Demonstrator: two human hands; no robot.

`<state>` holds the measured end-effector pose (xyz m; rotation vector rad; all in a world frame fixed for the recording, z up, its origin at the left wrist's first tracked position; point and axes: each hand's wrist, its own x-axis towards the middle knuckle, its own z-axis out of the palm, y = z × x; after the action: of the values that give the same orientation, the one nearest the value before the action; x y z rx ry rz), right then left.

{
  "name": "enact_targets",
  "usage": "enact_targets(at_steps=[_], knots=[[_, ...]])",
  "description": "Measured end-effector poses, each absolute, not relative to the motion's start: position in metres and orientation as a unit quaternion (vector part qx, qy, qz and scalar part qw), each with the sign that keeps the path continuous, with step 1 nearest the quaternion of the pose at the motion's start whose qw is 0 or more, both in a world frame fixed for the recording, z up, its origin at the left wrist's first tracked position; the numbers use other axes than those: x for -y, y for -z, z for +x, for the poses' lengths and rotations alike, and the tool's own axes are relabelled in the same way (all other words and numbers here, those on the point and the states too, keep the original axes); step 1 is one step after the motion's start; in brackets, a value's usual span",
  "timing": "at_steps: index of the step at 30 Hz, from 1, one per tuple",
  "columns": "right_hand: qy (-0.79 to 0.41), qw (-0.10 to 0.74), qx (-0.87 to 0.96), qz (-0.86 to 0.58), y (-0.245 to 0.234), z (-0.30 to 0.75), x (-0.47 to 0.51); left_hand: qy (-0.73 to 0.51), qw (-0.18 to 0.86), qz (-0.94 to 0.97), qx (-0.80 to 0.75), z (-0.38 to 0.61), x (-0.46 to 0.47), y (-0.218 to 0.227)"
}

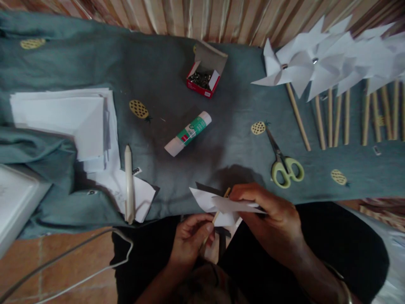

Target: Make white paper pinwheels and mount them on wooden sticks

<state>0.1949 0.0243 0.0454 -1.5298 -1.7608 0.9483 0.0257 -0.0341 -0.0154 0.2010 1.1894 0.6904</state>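
My left hand (191, 236) is closed around a thin wooden stick (221, 207) near my lap. My right hand (268, 215) pinches the folded white paper of a pinwheel (215, 204) at the top of that stick. Both hands sit at the near edge of a grey-green cloth (177, 80) with pineapple prints. A glue stick (189, 133) lies in the middle of the cloth. Green-handled scissors (284, 162) lie just beyond my right hand. A red box of pins (204, 74) stands open farther back.
Several finished white pinwheels on wooden sticks (332, 71) lie at the far right. A pile of white paper sheets (69, 122) is at the left, with a pale stick (128, 183) across some scraps. A white cable (79, 257) crosses the tiled floor.
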Motion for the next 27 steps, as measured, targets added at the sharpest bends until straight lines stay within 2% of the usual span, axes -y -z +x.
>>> enact_targets(at_steps=[13, 27], knots=[[-0.467, 0.221, 0.613, -0.598, -0.046, 0.195, -0.055, -0.35, 0.778, 0.054, -0.52, 0.031, 0.03, -0.009], [-0.446, 0.054, 0.661, -0.601, -0.048, 0.195, -0.092, -0.425, 0.731, 0.093, -0.525, 0.038, 0.033, -0.012]])
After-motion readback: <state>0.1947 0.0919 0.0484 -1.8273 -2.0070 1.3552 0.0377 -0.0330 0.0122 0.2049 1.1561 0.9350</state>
